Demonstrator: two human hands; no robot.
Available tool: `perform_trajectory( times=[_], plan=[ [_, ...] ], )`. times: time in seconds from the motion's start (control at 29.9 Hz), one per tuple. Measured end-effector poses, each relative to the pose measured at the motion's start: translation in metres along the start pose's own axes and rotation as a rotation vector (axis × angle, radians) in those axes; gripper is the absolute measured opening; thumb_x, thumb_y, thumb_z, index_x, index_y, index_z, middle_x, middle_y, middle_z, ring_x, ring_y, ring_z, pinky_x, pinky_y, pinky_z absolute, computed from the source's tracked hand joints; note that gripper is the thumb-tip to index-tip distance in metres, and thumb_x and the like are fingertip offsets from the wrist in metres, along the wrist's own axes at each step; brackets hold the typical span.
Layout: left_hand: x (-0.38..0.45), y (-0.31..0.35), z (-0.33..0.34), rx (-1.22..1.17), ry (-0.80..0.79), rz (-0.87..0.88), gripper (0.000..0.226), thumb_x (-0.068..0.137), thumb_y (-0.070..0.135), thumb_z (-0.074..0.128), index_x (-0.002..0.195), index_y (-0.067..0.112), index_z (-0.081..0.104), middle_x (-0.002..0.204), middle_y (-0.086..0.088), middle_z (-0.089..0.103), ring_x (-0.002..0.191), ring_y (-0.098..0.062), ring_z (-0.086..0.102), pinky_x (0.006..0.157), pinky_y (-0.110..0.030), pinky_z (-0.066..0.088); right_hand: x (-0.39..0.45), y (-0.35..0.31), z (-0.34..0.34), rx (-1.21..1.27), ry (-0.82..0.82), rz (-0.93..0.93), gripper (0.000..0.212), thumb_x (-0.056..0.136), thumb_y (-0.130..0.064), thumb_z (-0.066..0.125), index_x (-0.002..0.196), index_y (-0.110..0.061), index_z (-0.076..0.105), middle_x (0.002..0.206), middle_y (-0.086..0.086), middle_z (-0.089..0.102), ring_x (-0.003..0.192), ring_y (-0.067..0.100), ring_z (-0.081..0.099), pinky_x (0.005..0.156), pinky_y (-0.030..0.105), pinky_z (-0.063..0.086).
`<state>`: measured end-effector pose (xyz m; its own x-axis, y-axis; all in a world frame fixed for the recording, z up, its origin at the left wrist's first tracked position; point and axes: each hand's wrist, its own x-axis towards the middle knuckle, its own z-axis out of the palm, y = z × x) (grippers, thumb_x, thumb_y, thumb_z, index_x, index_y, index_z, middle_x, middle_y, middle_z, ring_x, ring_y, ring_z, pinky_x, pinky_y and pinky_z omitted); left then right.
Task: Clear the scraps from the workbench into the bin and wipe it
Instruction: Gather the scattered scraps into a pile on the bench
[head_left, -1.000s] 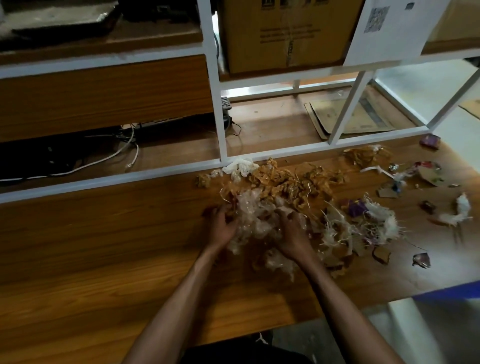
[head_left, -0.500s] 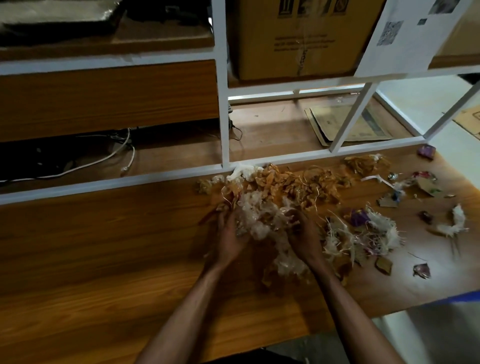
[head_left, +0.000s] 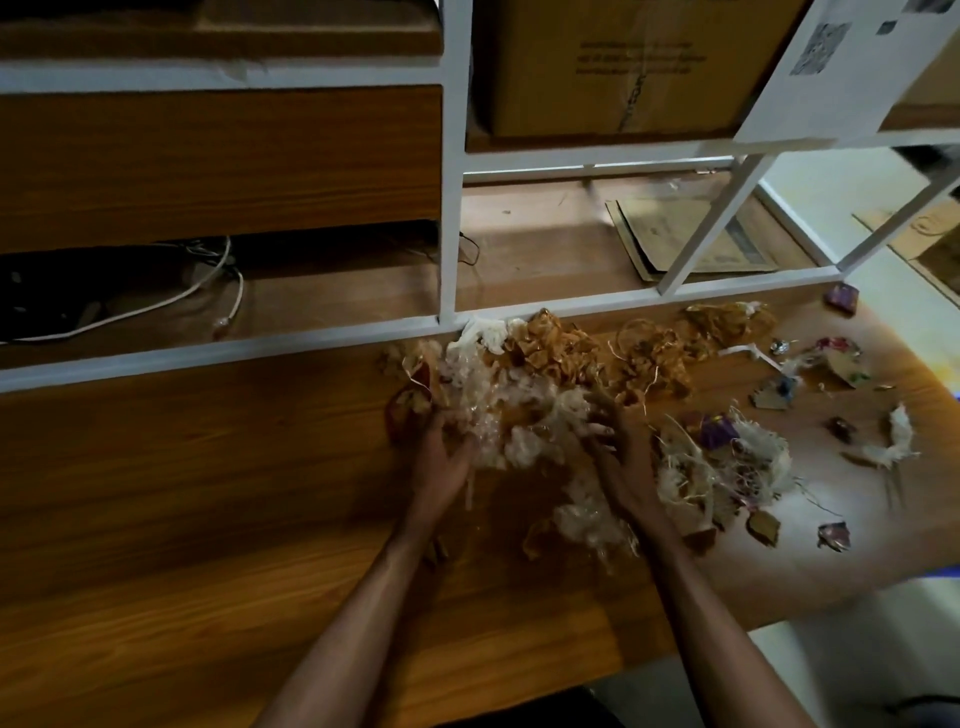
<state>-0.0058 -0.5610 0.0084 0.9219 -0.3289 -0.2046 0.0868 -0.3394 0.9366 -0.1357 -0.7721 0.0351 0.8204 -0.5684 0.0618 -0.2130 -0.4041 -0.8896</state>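
Scraps (head_left: 561, 374) remain heaped on the desk (head_left: 208, 493); strays lie toward 3 o'clock. Left hand (head_left: 441, 457) and right hand (head_left: 618, 457), fingers curled, cup a pale clump (head_left: 498, 415). No bin visible; wiping not begun.

Both hands (head_left: 530, 457) cupped, facing inward

Left hand (head_left: 441, 457) and right hand (head_left: 621, 457) cup a scrap pile (head_left: 519, 395) on the workbench (head_left: 208, 493).

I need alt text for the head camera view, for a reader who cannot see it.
Two bare hands, left hand and right hand, gather a pile of pale and brown scraps on a wooden workbench. More scraps lie scattered to the right; a white shelf frame stands behind.
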Motion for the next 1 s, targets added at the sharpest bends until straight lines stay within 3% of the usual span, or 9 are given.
perform_trajectory(
  times=[0.13, 0.2, 0.3, 0.43, 0.53, 0.63, 0.73, 0.87, 1.0],
  plan=[
    [-0.007, 0.006, 0.02, 0.26, 0.145, 0.196, 0.03, 0.089, 0.013, 0.072, 0.119, 0.014, 0.066, 0.124, 0.001, 0.049, 0.11, -0.022, 0.058, 0.09, -0.036, 0.053, 0.001, 0.009, 0.0, -0.101, 0.048, -0.053, 0.053, 0.1, -0.04, 0.064, 0.15, -0.035, 0.046, 0.145, 0.001, 0.05, 0.112, 0.014, 0.062, 0.083, 0.037, 0.058],
    [-0.008, 0.004, 0.03, 0.375, 0.064, 0.223, 0.043, 0.09, 0.022, 0.07, 0.131, 0.017, 0.06, 0.139, -0.009, 0.044, 0.121, -0.031, 0.055, 0.098, -0.041, 0.051, 0.003, 0.015, -0.004, -0.164, 0.029, -0.018, 0.06, 0.096, -0.039, 0.068, 0.151, -0.038, 0.044, 0.146, 0.003, 0.043, 0.111, 0.022, 0.061, 0.083, 0.04, 0.059],
    [-0.014, 0.004, 0.041, 0.691, -0.115, 0.198, 0.067, 0.09, 0.054, 0.056, 0.15, 0.032, 0.037, 0.156, -0.012, 0.025, 0.143, -0.038, 0.025, 0.111, -0.052, 0.04, 0.007, 0.02, -0.007, -0.321, -0.082, -0.022, 0.061, 0.092, -0.027, 0.075, 0.148, -0.029, 0.052, 0.148, 0.012, 0.042, 0.098, 0.022, 0.062, 0.076, 0.033, 0.056],
    [-0.025, 0.013, 0.052, 0.775, -0.094, 0.325, 0.061, 0.09, 0.048, 0.053, 0.148, 0.034, 0.038, 0.152, -0.008, 0.03, 0.136, -0.03, 0.037, 0.105, -0.04, 0.044, 0.013, 0.023, -0.011, -0.443, -0.129, -0.015, 0.04, 0.09, -0.013, 0.074, 0.13, -0.014, 0.065, 0.14, 0.013, 0.051, 0.092, 0.017, 0.062, 0.068, 0.017, 0.046],
    [-0.022, 0.016, 0.063, 0.618, -0.094, 0.155, 0.064, 0.092, 0.027, 0.065, 0.151, 0.03, 0.04, 0.163, -0.012, 0.018, 0.127, -0.028, 0.053, 0.085, -0.032, 0.056, 0.02, 0.031, -0.028, -0.505, -0.12, -0.047, 0.046, 0.085, -0.03, 0.079, 0.124, -0.011, 0.064, 0.135, 0.016, 0.054, 0.101, 0.029, 0.064, 0.065, 0.028, 0.051],
    [-0.019, 0.013, 0.064, 0.532, -0.065, 0.099, 0.064, 0.089, 0.025, 0.07, 0.148, 0.028, 0.045, 0.164, -0.014, 0.019, 0.143, -0.036, 0.037, 0.103, -0.047, 0.049, 0.027, 0.027, -0.042, -0.609, -0.039, -0.086, 0.069, 0.082, -0.057, 0.067, 0.133, -0.012, 0.058, 0.141, 0.027, 0.046, 0.117, 0.047, 0.056, 0.08, 0.052, 0.058],
    [-0.032, 0.017, 0.064, 0.43, 0.049, 0.04, 0.052, 0.087, 0.024, 0.075, 0.135, 0.03, 0.056, 0.157, -0.004, 0.035, 0.146, -0.027, 0.033, 0.113, -0.041, 0.04, 0.034, 0.007, -0.045, -0.652, 0.023, -0.188, 0.075, 0.077, -0.038, 0.084, 0.14, -0.013, 0.052, 0.146, 0.029, 0.044, 0.132, 0.052, 0.042, 0.097, 0.064, 0.046],
    [-0.047, 0.018, 0.048, 0.276, 0.249, -0.086, 0.06, 0.08, 0.033, 0.082, 0.135, 0.025, 0.058, 0.142, -0.002, 0.046, 0.127, -0.018, 0.049, 0.105, -0.041, 0.048, 0.041, -0.031, -0.021, -0.518, -0.279, -0.298, 0.065, 0.086, -0.024, 0.068, 0.148, -0.017, 0.047, 0.151, 0.016, 0.041, 0.138, 0.041, 0.039, 0.107, 0.057, 0.045],
    [-0.051, 0.013, 0.024, 0.172, 0.341, -0.123, 0.053, 0.083, 0.028, 0.079, 0.132, 0.022, 0.06, 0.135, -0.008, 0.05, 0.12, -0.022, 0.053, 0.094, -0.032, 0.045, 0.052, -0.049, 0.028, -0.651, -0.695, -0.254, 0.094, 0.089, -0.035, 0.073, 0.163, -0.03, 0.015, 0.164, 0.013, 0.024, 0.146, 0.041, 0.033, 0.115, 0.055, 0.038]
  ],
)
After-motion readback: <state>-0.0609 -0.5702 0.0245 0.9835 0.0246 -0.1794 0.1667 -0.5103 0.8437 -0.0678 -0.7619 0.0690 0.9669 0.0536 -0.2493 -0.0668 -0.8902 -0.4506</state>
